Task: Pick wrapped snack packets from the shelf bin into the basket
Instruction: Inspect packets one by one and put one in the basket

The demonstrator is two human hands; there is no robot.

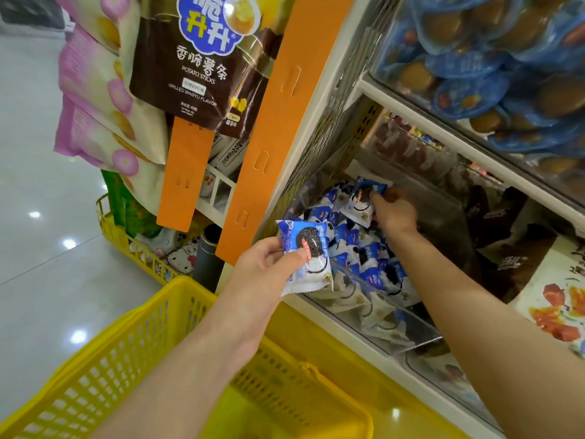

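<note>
Two packets are handled together: the left grip pinches one snack packet close to the yellow basket, probably ready for dropping, while the right grip pinches a second packet inside the shelf bin, likely to save time

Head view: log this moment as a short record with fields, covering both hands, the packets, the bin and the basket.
left hand: grips a cookie packet, held in front of the bin
right hand: reaches into the bin, fingers pinching a second packet
bin: clear front wall, holds many more blue and white packets
basket: yellow, under the left forearm; neither held packet is in it yet
</note>
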